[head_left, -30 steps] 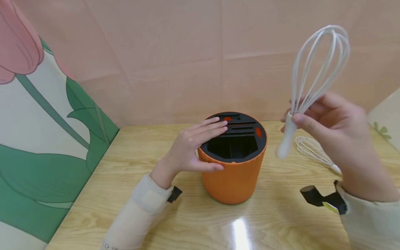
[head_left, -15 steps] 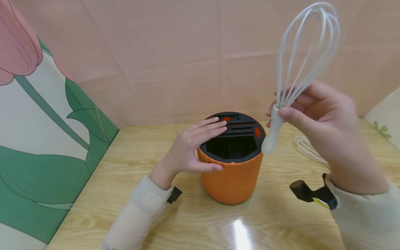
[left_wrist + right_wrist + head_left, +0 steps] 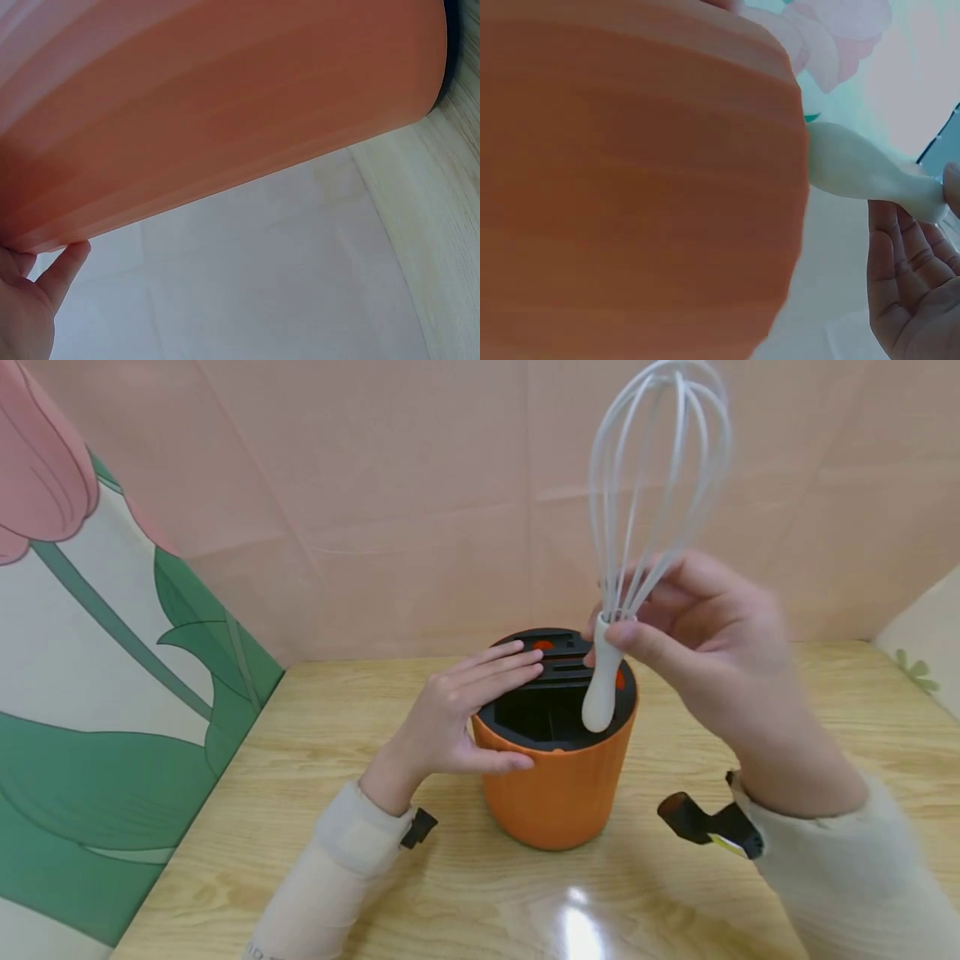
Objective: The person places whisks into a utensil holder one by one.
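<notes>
Head: pinching white balloon whisk (image 3: 602,681) in right hand (image 3: 708,647), resting straight-fingered left hand (image 3: 465,710) on left of black-topped round orange tub (image 3: 557,797).

The left sleeve (image 3: 326,868) I see is off-white, with small dark lettering (image 3: 256,952), a stubby black block (image 3: 418,828) at its cuff (image 3: 367,822); the matching right sleeve (image 3: 843,860) has a round-ended black bracket (image 3: 705,823), yellow-striped.

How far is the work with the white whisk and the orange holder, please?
Done, it seems: the orange holder stands upright on the table, with the left hand resting on its top. In hand: the right hand pinches the white whisk, handle downward, over the large opening. Remaining, probably: lowering the handle inside and letting go; I cannot tell whether its end is below the rim.
</notes>
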Demonstrator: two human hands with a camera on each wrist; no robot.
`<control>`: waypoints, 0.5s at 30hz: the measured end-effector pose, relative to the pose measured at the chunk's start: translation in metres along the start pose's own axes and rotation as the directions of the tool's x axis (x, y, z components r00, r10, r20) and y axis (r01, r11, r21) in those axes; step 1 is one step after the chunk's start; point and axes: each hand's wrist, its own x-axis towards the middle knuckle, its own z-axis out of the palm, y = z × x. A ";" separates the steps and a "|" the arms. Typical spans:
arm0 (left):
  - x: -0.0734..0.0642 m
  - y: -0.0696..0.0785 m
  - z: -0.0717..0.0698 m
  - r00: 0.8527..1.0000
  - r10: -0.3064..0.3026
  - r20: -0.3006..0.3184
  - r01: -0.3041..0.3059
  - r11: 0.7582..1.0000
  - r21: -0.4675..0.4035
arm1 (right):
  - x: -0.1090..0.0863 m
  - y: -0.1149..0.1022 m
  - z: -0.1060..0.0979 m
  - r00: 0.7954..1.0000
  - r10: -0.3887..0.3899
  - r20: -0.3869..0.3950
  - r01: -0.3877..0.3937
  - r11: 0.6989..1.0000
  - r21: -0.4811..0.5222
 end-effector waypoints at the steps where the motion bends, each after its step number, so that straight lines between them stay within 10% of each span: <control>1: 0.000 0.000 0.000 1.000 -0.001 0.000 0.001 1.000 0.000 | 0.001 0.001 0.002 1.000 -0.006 0.006 0.006 1.000 -0.002; 15: 0.003 0.000 0.003 0.999 0.027 -0.017 -0.027 0.999 -0.022 | -0.003 0.015 0.015 0.998 -0.008 0.067 0.014 0.996 -0.088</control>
